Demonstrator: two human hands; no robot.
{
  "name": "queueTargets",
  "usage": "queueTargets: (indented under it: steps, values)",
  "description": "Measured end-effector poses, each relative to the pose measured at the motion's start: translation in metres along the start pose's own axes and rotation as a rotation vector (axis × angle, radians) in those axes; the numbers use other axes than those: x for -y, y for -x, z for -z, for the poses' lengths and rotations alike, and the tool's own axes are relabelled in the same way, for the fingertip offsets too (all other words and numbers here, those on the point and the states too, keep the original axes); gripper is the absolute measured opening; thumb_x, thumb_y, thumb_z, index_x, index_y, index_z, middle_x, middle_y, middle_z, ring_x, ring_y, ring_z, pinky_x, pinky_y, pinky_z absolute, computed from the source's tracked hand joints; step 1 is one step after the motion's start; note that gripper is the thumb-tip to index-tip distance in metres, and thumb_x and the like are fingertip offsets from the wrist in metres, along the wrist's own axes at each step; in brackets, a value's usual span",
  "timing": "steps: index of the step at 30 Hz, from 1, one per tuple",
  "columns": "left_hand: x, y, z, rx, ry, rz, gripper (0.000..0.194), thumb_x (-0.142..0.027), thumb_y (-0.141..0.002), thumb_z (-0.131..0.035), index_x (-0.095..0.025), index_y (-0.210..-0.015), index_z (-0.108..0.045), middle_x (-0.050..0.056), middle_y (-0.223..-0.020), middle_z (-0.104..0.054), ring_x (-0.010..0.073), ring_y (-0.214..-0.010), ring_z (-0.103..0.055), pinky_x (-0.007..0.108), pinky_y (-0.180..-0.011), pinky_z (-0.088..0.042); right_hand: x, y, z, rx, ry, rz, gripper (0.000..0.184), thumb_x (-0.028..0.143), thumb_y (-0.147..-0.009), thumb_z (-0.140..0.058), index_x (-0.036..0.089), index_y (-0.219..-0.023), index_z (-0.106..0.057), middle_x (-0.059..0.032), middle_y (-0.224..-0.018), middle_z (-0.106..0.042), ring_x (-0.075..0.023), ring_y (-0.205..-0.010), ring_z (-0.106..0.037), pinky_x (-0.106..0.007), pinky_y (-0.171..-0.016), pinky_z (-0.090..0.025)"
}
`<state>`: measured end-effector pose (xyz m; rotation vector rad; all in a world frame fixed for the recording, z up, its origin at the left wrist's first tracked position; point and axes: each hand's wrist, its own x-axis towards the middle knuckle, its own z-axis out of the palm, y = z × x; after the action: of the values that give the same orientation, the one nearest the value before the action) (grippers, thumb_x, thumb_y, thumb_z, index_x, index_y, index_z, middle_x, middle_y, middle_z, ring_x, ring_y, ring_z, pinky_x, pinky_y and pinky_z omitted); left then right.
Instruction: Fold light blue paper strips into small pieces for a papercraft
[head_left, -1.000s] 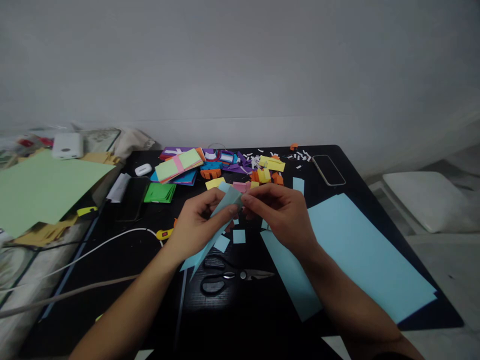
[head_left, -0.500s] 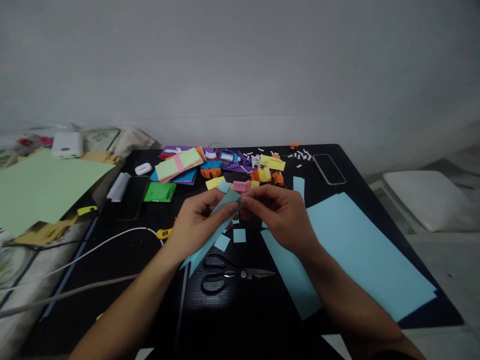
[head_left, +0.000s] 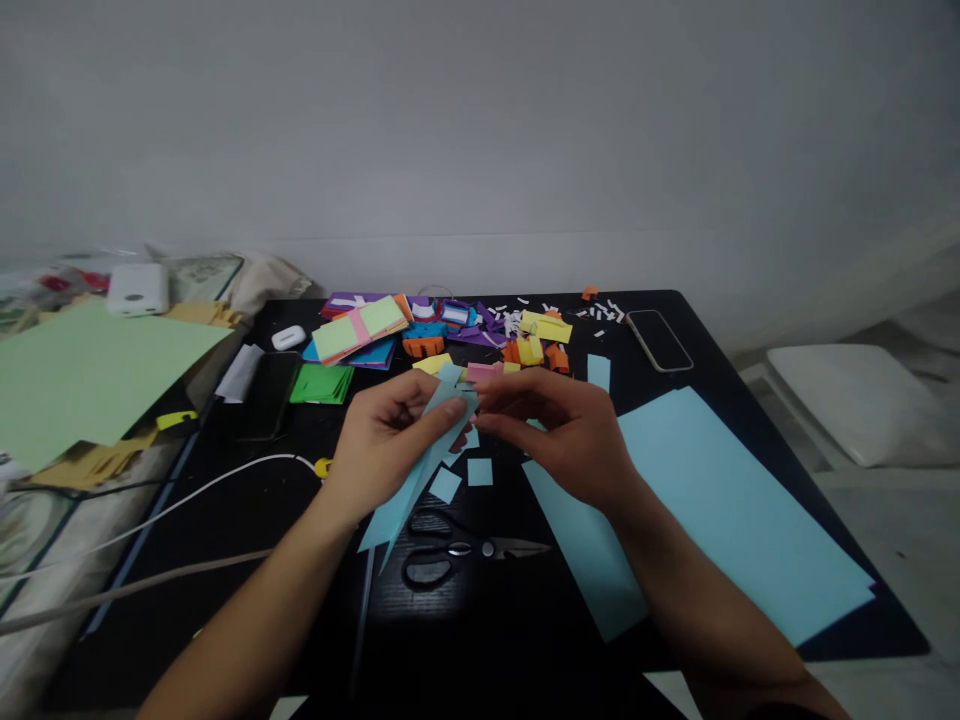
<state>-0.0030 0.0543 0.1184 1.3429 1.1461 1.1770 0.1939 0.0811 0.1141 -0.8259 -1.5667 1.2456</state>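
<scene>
My left hand (head_left: pixel 386 430) is closed on a folded light blue paper strip (head_left: pixel 420 475), its thumb pressed flat along the upper part. The strip slants down toward me, and its lower ends stand apart. My right hand (head_left: pixel 562 425) is at the strip's upper end, thumb and forefinger parted, the tips close to the paper edge; whether they touch it I cannot tell. Small blue paper squares (head_left: pixel 480 472) lie below the hands. Black-handled scissors (head_left: pixel 472 549) rest closed on the black table, blades pointing right.
Large light blue sheets (head_left: pixel 735 510) cover the table's right side. Behind my hands lie folded coloured papers (head_left: pixel 360 332), white paper scraps (head_left: pixel 611 312) and yellow pieces (head_left: pixel 546 327). A phone (head_left: pixel 660 341) lies back right. White cables (head_left: pixel 225 488) cross the left side.
My right thumb and forefinger have come apart at the strip's upper end, where they were pinched together. The strip has tilted a little steeper in my left hand, its lower ends spreading.
</scene>
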Motion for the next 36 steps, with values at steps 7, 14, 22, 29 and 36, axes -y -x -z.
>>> queueTargets:
  steps: [7, 14, 22, 29, 36]
  values:
    - [0.0001, 0.0014, -0.0022, 0.021, 0.036, 0.014, 0.02, -0.032, -0.092, -0.074, -0.018, -0.078, -0.07, 0.0, -0.063, -0.071, 0.0096, -0.048, -0.059, 0.019, -0.043, -0.043, -0.0085, -0.0026, 0.0027, -0.027, 0.119, 0.151, 0.013, 0.025, -0.084, -0.086, 0.029, -0.097, -0.083, -0.001, -0.093, -0.08, -0.0192, -0.088, -0.075, -0.035, -0.08, -0.064]
    - [0.0003, 0.0018, -0.0055, -0.013, 0.051, 0.009, 0.02, -0.03, -0.091, -0.075, -0.017, -0.077, -0.069, -0.001, -0.062, -0.07, 0.0094, -0.049, -0.059, 0.019, -0.045, -0.045, -0.0084, -0.0026, 0.0031, -0.051, 0.152, 0.195, 0.012, 0.022, -0.085, -0.084, 0.031, -0.093, -0.083, -0.0001, -0.091, -0.082, -0.0204, -0.087, -0.077, -0.039, -0.087, -0.064]
    - [0.0008, 0.0026, -0.0078, -0.04, 0.052, 0.015, 0.02, -0.031, -0.09, -0.076, -0.019, -0.077, -0.068, -0.001, -0.062, -0.071, 0.011, -0.049, -0.06, 0.021, -0.045, -0.047, -0.006, -0.0028, 0.003, -0.058, 0.167, 0.214, 0.014, 0.021, -0.084, -0.085, 0.033, -0.092, -0.084, 0.0007, -0.09, -0.082, -0.0203, -0.087, -0.077, -0.039, -0.084, -0.064]
    - [0.0008, 0.0022, -0.0067, -0.036, 0.048, 0.012, 0.02, -0.032, -0.09, -0.076, -0.018, -0.077, -0.069, 0.0, -0.062, -0.071, 0.0109, -0.049, -0.061, 0.021, -0.045, -0.046, -0.0027, -0.0031, 0.0049, -0.064, 0.243, 0.222, 0.014, 0.024, -0.085, -0.084, 0.033, -0.097, -0.084, 0.0002, -0.092, -0.082, -0.0203, -0.085, -0.076, -0.039, -0.083, -0.064]
    - [0.002, 0.0026, -0.0086, -0.048, 0.062, 0.035, 0.022, -0.033, -0.091, -0.076, -0.018, -0.077, -0.067, -0.001, -0.062, -0.07, 0.0104, -0.049, -0.059, 0.02, -0.045, -0.045, -0.0085, -0.0047, 0.003, -0.046, 0.147, 0.198, 0.013, 0.023, -0.084, -0.085, 0.032, -0.093, -0.084, 0.0002, -0.092, -0.083, -0.0207, -0.088, -0.078, -0.04, -0.087, -0.065]
